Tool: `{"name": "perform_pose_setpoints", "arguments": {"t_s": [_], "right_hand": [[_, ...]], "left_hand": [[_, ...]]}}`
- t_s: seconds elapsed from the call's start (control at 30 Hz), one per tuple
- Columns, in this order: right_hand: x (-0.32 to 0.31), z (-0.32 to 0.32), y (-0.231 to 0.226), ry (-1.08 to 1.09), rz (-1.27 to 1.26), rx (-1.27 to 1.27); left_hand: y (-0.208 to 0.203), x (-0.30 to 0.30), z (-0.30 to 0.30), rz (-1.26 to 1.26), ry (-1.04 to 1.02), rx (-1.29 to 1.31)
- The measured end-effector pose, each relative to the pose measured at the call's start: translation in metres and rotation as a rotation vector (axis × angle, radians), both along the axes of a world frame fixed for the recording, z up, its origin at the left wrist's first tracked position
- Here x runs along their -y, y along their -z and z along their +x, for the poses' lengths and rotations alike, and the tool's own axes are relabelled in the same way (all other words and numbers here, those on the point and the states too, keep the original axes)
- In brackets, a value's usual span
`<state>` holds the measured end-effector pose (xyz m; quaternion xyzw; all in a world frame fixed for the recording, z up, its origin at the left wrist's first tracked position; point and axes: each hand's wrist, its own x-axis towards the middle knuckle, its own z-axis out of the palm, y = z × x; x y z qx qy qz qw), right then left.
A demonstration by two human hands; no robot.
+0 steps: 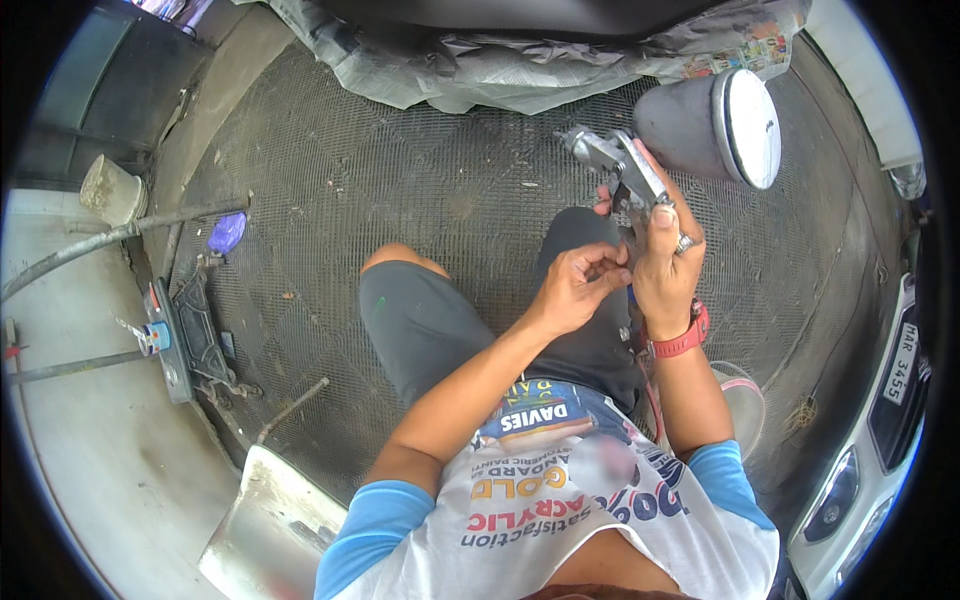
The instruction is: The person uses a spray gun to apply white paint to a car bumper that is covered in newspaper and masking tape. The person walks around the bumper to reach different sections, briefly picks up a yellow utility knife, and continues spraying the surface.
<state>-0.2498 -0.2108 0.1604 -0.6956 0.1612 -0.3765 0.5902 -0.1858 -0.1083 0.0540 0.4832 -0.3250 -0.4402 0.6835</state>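
My right hand (665,262) grips a metal spray gun (622,165) by its handle, holding it up above my knees. A grey cup with a white lid (718,125) sits on the gun, tilted to the right. My left hand (578,287) is pinched at the base of the handle, fingertips touching the fitting beside my right palm. A red watch is on my right wrist and a ring on one finger. I am crouched over a metal mesh floor (400,180), in dark shorts.
Crumpled masking paper (520,60) hangs along the top. A hose (110,238) and a black bracket (190,335) lie left. A purple scrap (227,233) rests on the mesh. A white car front (880,440) stands at right, a pale bucket (745,405) by my hip.
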Motion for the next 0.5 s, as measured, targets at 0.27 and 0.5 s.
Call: {"name": "perform_pose_setpoints", "arguments": {"t_s": [0.27, 0.5], "right_hand": [[0.002, 0.035, -0.013, -0.010, 0.054, 0.051], [0.046, -0.013, 0.000, 0.371, -0.047, -0.087]], "left_hand": [[-0.010, 0.003, 0.016, -0.058, -0.089, -0.128], [0.000, -0.027, 0.068, 0.114, -0.036, 0.137]]}}
